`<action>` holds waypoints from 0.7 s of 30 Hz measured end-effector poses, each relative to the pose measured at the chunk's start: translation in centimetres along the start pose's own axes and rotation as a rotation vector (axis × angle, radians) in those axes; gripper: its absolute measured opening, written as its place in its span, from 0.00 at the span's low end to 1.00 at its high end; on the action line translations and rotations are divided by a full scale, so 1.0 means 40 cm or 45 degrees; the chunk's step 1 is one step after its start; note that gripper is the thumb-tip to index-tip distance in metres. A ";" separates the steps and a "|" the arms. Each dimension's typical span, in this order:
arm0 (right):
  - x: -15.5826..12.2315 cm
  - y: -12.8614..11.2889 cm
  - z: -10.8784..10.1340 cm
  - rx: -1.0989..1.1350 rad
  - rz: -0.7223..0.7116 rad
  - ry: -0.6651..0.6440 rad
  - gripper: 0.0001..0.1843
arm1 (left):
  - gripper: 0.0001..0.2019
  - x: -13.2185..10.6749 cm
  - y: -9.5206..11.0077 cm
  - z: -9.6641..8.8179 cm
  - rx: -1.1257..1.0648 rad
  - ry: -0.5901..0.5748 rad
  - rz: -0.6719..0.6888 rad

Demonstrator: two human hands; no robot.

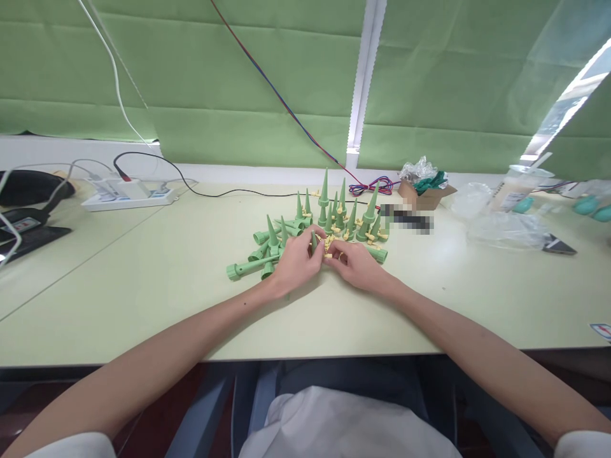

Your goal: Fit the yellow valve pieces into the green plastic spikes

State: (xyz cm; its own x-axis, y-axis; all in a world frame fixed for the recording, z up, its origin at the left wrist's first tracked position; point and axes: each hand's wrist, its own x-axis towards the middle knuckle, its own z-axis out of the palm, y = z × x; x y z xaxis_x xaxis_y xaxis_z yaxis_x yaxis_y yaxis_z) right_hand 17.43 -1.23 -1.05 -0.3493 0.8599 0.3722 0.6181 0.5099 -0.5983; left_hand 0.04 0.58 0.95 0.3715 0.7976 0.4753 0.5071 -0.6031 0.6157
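My left hand (298, 259) is closed around a green cone-shaped plastic piece (314, 241) whose pointed tip stands up between thumb and fingers. Close beside it, my right hand (357, 264) has its fingertips pinched at a small yellow plastic piece (328, 256). The tips of both hands nearly meet over a heap of small yellow pieces (329, 242), partly hidden by the fingers. Green cones with yellow pieces at their bases (369, 216) stand upright behind my hands. Left of my left hand lie several green tubular pieces (243, 268), some with cones rising among them.
On the pale table (143, 312), a white power strip (128, 197) with cables sits at the left. Further back are a coil of red and blue wire (375, 186) and a cardboard box (422, 196). A plastic cup (513, 189) and clear bags (506, 230) stand at the right.
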 end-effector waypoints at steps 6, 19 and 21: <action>0.000 0.001 0.001 -0.033 -0.019 -0.004 0.13 | 0.06 -0.002 -0.001 0.001 -0.007 -0.018 -0.006; 0.002 -0.003 0.002 -0.025 0.039 -0.004 0.08 | 0.07 -0.001 -0.003 0.002 0.002 -0.014 -0.012; 0.002 -0.003 0.002 -0.009 0.032 0.001 0.07 | 0.07 -0.001 -0.005 0.003 0.007 -0.005 -0.012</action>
State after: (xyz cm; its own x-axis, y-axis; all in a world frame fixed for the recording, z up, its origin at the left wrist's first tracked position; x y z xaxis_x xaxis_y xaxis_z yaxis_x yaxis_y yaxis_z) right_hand 17.27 -1.24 -1.00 -0.3330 0.8723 0.3581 0.6315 0.4884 -0.6022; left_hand 0.02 0.66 0.72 0.3695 0.8032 0.4672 0.5148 -0.5955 0.6167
